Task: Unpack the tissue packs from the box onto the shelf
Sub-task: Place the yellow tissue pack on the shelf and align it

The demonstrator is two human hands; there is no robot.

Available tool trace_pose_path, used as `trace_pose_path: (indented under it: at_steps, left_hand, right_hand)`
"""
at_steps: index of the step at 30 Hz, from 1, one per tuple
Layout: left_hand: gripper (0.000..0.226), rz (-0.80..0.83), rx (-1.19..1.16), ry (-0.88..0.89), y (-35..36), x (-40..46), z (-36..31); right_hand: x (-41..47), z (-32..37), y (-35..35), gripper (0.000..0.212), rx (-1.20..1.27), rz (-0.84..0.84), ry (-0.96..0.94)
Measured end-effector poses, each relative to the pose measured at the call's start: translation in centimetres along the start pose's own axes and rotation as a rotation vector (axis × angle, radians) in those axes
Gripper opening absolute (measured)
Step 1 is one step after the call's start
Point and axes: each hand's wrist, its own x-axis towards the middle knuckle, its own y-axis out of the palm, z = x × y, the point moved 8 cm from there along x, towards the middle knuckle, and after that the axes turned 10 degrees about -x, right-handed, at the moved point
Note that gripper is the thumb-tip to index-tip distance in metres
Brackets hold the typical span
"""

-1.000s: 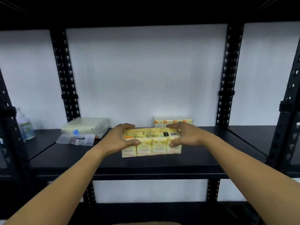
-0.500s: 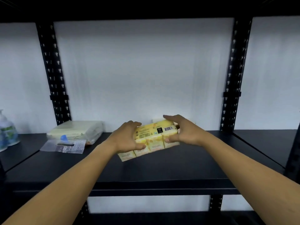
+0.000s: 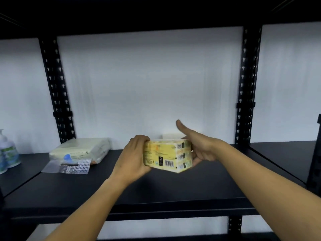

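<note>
Up close, head view only: both hands met over the middle of a black shelf and held one yellow tissue pack between them, clear of the shelf board. Pack was blurred; a barcode and small print faced the camera, its right end face turned partly into view.

Left hand gripped the pack's left end, fingers curled over the top edge, palm against the side. Right hand lay against the right end; fingers went behind and under the pack and were mostly hidden, thumb stuck up and out, touching nothing. Whether those hidden fingers curled round the pack or lay flat against it, could not tell.

Just behind the pack, against the white wall, a pale block sat on the shelf, mostly hidden by the hands; too blurred to name.

Left part of shelf: a flat wrapped bundle, pale cream, lying near the wall. In front of it and touching its edge, a clear plastic wrapper with a mesh print, flat on the board. Far left, on the adjoining shelf section, a pump bottle with a green-blue label, upright, cut off by the frame edge.

Black perforated uprights stood left and right of the bay. Bare forearms entered from the lower corners.
</note>
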Motion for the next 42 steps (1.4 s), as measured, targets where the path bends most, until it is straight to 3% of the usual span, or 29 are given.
trace_pose_path:
  at_steps: [5, 11, 16, 22, 27, 36, 42]
  left_hand:
    - [0.069, -0.085, 0.182, 0.132, -0.1, -0.6, -0.7]
    - [0.076, -0.038, 0.296, 0.125, -1.1, -1.1, 1.1]
    - [0.068, -0.081, 0.200, -0.047, -2.2, -2.1, 5.2]
    - [0.062, -0.226, -0.105, -0.306, -1.6, -3.4, 10.1]
    - [0.059, -0.308, -0.219, -0.435, -0.4, -2.4, 13.7]
    - [0.041, -0.410, -0.242, -0.550, 0.7, 0.3, 20.4]
    - [0.041, -0.464, -0.210, -0.556, 0.3, 0.4, 21.9]
  right_hand:
    - [0.2, -0.7, 1.0, 0.074, -0.172, 0.158, 0.153]
    - [2.0, 0.3, 0.9, 0.051, -0.306, 0.043, -0.047]
    - [4.4, 2.4, 0.7, 0.062, -0.572, -0.176, -0.225]
    - [8.5, 4.8, 2.1, 0.060, -0.736, -0.264, -0.373]
    - [13.0, 6.1, 2.4, 0.059, -0.885, -0.374, -0.443]
    - [18.5, 6.6, 2.2, 0.055, -0.947, -0.394, -0.516]
    - [20.7, 6.8, 2.7, 0.054, -0.993, -0.355, -0.504]
